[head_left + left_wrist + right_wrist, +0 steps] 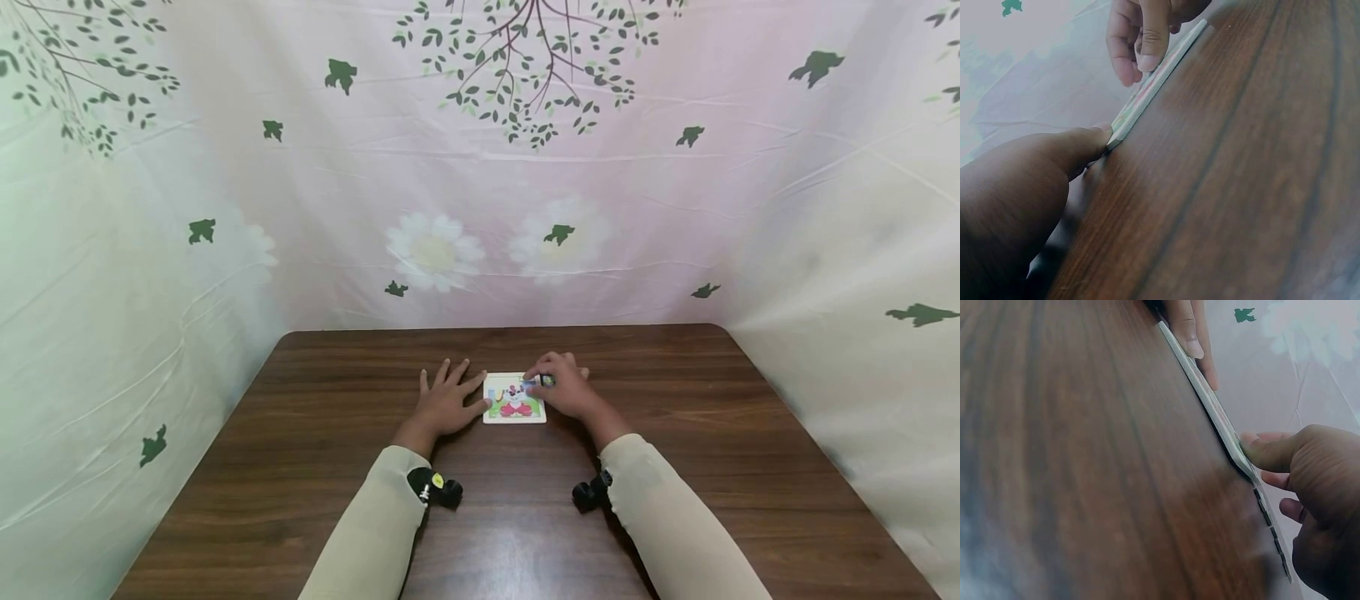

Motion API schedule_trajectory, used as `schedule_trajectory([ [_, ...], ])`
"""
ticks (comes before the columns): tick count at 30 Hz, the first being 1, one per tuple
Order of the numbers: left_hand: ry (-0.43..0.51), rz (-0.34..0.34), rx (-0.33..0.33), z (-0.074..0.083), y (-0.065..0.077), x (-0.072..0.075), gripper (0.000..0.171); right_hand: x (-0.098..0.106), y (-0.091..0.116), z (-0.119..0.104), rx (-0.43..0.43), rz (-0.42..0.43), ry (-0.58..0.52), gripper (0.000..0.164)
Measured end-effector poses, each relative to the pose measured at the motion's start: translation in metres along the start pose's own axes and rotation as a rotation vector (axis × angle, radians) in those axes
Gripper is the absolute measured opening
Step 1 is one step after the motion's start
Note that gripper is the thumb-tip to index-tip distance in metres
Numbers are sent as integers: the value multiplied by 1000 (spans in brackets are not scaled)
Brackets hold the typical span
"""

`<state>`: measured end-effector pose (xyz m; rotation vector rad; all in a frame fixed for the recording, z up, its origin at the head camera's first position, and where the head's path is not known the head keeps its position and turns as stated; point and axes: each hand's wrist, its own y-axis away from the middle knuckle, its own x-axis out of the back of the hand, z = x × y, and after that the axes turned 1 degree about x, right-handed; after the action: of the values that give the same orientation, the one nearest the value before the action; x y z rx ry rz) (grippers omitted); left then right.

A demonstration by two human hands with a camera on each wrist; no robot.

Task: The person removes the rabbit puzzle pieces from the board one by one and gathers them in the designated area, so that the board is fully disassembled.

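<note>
A small white-bordered picture board (516,419) with a cartoon figure in pink lies flat on the table. My left hand (444,408) is spread at its left side, palm down, with the thumb on the board's left edge and the index finger by its upper left corner. Bent over the board's upper right part is my right hand (567,389); its thumb and fingertips touch the surface there. Whether a piece sits between those fingertips is hidden. A small dark patterned item (548,380) shows under the right hand. The right wrist view has the right thumb (1266,453) on the board's edge.
The brown wooden table (337,500) reaches out on all sides of the board. A printed cloth (480,192) with leaves and flowers hangs behind and at both sides. In the right wrist view, a thin strip with dark segments (1272,534) lies beyond the board.
</note>
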<state>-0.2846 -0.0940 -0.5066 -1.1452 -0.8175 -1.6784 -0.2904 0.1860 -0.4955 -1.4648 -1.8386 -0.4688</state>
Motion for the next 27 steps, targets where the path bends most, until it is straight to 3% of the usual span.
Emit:
schedule_trajectory([
  [13, 1, 1, 5, 1, 0, 1, 70, -1, -2, -5, -84, -14, 64, 29],
  [27, -8, 0, 7, 1, -1, -1, 71, 0, -3, -9, -112, 0, 57, 29],
])
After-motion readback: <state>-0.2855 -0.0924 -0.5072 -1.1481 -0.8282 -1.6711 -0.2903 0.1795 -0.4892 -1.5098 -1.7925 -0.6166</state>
